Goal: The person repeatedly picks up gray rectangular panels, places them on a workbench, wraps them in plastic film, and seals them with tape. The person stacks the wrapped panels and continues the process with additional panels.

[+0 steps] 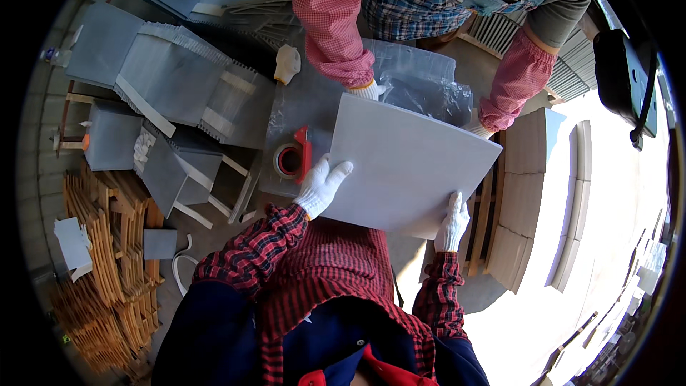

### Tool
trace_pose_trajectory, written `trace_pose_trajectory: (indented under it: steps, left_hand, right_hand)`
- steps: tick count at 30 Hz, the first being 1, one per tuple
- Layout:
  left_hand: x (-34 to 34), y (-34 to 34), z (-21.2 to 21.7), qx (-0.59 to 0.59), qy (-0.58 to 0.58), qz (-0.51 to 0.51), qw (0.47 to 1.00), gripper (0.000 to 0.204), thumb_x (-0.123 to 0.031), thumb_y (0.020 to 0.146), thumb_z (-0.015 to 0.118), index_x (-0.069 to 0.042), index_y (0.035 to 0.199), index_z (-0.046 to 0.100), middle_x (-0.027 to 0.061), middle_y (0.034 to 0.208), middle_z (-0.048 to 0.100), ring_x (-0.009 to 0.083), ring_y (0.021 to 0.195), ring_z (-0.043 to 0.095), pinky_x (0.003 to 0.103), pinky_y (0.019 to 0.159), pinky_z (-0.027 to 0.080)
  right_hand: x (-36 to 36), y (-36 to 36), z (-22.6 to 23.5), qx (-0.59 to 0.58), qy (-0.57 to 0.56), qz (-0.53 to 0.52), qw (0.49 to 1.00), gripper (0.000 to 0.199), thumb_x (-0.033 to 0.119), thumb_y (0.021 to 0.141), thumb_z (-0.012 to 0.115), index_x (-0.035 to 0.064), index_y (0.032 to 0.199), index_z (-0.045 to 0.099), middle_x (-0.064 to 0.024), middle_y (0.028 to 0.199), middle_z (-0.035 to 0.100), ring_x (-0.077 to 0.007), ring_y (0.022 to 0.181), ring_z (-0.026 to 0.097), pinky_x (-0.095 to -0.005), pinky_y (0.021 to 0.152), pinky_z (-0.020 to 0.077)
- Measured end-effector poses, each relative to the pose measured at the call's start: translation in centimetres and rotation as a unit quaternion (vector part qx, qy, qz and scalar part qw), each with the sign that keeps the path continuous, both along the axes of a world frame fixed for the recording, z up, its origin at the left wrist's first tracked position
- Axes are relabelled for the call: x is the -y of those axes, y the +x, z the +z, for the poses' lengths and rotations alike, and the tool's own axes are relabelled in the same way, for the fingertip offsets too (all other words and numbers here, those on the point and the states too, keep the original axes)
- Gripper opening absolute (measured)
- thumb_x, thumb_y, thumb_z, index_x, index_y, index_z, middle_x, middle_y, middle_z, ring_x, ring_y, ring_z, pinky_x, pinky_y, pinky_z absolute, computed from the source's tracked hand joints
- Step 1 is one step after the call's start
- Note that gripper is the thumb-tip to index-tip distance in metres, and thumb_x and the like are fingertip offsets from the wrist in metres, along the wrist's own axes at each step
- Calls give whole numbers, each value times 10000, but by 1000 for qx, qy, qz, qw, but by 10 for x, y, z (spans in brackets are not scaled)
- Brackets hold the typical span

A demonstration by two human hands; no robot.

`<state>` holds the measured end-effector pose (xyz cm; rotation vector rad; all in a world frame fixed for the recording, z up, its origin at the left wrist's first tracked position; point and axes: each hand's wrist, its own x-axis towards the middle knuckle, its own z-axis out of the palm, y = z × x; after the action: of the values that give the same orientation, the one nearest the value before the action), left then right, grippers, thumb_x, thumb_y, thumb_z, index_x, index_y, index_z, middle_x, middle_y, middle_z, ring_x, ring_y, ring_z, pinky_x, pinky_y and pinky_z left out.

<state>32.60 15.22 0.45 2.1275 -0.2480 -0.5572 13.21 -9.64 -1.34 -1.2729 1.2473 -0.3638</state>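
Head view shows me holding a big grey tile [407, 164] flat in front of my chest. My left hand [321, 184], in a white glove, is clenched on the near left edge of the tile, with fingers on top. My right hand [453, 223], also gloved, is closed on the near right corner from below. On the far side another person with pink checked sleeves holds the same tile; one gloved hand [368, 89] touches the far edge and the other hand [477, 129] is at the far right edge. So the tile is in the air between us, above the surface [307, 104], which is covered with clear plastic film [421, 86].

Just beside the tile, on the left, lies a red tape dispenser [293, 159]. Further left I see several tiles already wrapped and banded with strips [179, 82], so I judge that part of the work is finished. The tile in my grip is bare, not wrapped and not taped yet. To my right stands a stack of pale tiles [532, 193], which seem unwrapped.
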Motion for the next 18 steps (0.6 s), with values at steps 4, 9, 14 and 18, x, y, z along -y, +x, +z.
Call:
trace_pose_trajectory:
  steps: [4,9,14,18]
  left_hand:
    - [19,-14,21,-165,-42,23,985,654,-564,967,560,46,1201,569,227,1073,691,314,1011,666,391,918,488]
    - [46,-18,13,-216,-57,52,973,669,-552,964,567,71,1209,563,253,1116,675,334,1057,652,397,927,479]
    - [67,2,-2,-197,-29,68,978,688,-530,962,564,81,1273,512,280,1152,663,407,1106,632,434,944,469]
    - [87,23,-18,-226,13,27,974,575,-511,971,551,16,1198,504,324,1127,639,478,1070,618,501,911,468]
  right_hand:
    - [22,-12,25,-64,6,61,996,510,470,1003,587,-33,1007,668,7,849,554,-104,805,443,-280,748,389]
    - [55,-16,14,-123,5,93,988,573,486,1019,541,-71,1090,654,-18,896,588,-116,828,467,-291,764,402]
    - [86,5,-2,-118,48,126,984,638,510,1010,546,-78,1248,613,-64,1112,648,-147,983,548,-296,914,431]
    - [102,22,-19,-100,55,128,985,663,521,1000,560,-76,1287,597,-65,1159,645,-153,1015,561,-302,928,439]
